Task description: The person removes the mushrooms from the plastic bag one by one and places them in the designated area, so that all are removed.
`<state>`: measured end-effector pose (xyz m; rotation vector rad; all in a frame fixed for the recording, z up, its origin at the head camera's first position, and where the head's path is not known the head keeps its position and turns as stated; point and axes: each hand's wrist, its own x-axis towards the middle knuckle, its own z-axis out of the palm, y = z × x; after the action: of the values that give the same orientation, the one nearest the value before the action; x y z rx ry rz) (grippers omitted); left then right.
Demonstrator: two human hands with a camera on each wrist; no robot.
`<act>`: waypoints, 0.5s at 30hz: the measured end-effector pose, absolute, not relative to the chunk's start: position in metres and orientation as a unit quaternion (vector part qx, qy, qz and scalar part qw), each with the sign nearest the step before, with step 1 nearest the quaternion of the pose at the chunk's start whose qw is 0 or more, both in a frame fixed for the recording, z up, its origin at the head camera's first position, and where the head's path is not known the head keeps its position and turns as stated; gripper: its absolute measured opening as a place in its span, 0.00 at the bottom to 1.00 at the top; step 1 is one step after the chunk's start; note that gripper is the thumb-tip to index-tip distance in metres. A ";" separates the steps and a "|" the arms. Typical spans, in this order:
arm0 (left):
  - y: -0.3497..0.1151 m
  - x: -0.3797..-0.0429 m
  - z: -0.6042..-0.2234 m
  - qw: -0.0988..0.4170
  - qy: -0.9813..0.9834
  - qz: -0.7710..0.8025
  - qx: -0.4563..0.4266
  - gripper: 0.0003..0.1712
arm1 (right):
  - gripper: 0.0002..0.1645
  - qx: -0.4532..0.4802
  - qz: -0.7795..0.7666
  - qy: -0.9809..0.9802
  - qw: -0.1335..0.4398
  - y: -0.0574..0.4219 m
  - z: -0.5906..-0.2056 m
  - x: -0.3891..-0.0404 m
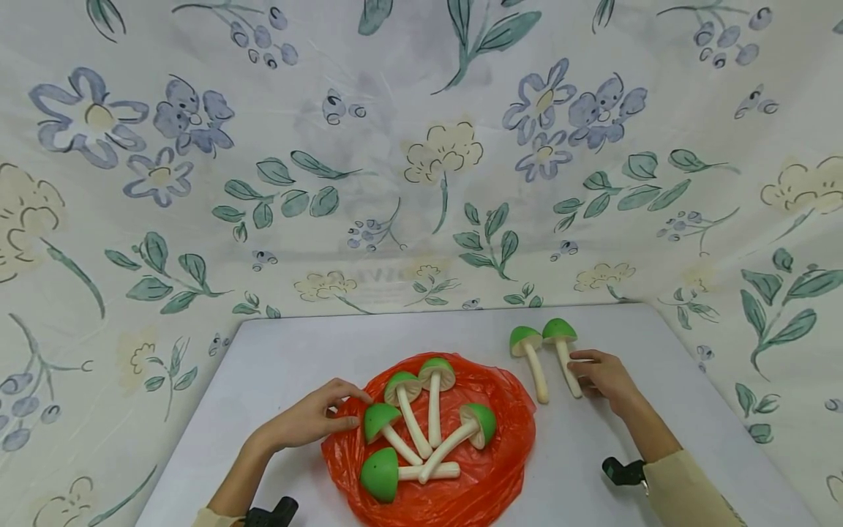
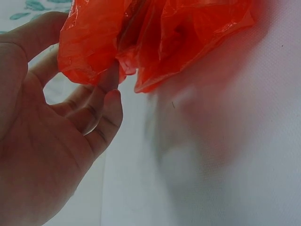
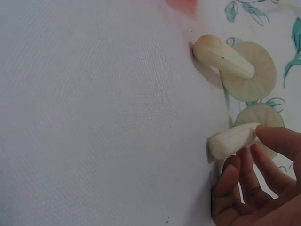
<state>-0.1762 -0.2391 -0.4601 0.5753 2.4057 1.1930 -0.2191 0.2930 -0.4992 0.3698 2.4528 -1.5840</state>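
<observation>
In the head view my left hand point(image 1: 309, 416) holds the left rim of a crumpled red plastic bag point(image 1: 512, 432). The left wrist view shows thumb and fingers curled about the bag's edge point(image 2: 94, 44). Several green-capped toy mushrooms point(image 1: 433, 399) with pale stems lie on the spread bag. To its right, my right hand point(image 1: 609, 379) pinches the stem of another green-capped mushroom point(image 1: 560, 329), which lies on the table. In the right wrist view the thumb presses that stem point(image 3: 230, 142) from above, the fingers beside it. A second mushroom point(image 1: 525, 340) lies just left of it.
The white table point(image 1: 316, 340) carries everything. Floral cloth point(image 1: 395, 161) hangs behind it and shows along both sides. A black wrist camera point(image 1: 622, 472) sits on the right wrist, another point(image 1: 271, 512) on the left.
</observation>
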 end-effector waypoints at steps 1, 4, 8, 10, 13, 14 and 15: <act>-0.239 -0.176 -0.460 0.197 0.858 0.427 0.206 0.16 | 0.31 0.126 -0.536 0.829 0.098 0.293 -0.499 -0.219; -0.239 -0.176 -0.460 0.197 0.857 0.428 0.208 0.17 | 0.32 0.125 -0.535 0.830 0.096 0.293 -0.500 -0.219; -0.240 -0.176 -0.460 0.197 0.856 0.429 0.211 0.17 | 0.32 0.128 -0.535 0.830 0.095 0.292 -0.500 -0.219; -0.240 -0.176 -0.460 0.197 0.856 0.429 0.210 0.17 | 0.32 0.129 -0.535 0.829 0.096 0.293 -0.500 -0.219; -0.240 -0.177 -0.461 0.197 0.856 0.429 0.210 0.17 | 0.32 0.132 -0.535 0.829 0.095 0.293 -0.501 -0.219; -0.240 -0.177 -0.461 0.197 0.856 0.429 0.210 0.17 | 0.32 0.132 -0.534 0.830 0.095 0.293 -0.501 -0.219; -0.240 -0.177 -0.461 0.197 0.856 0.429 0.210 0.17 | 0.32 0.133 -0.534 0.829 0.094 0.292 -0.501 -0.218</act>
<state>-0.1766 -0.2397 -0.4605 0.5888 2.3959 1.2011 -0.2185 0.2922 -0.5011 0.3948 2.4601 -1.5845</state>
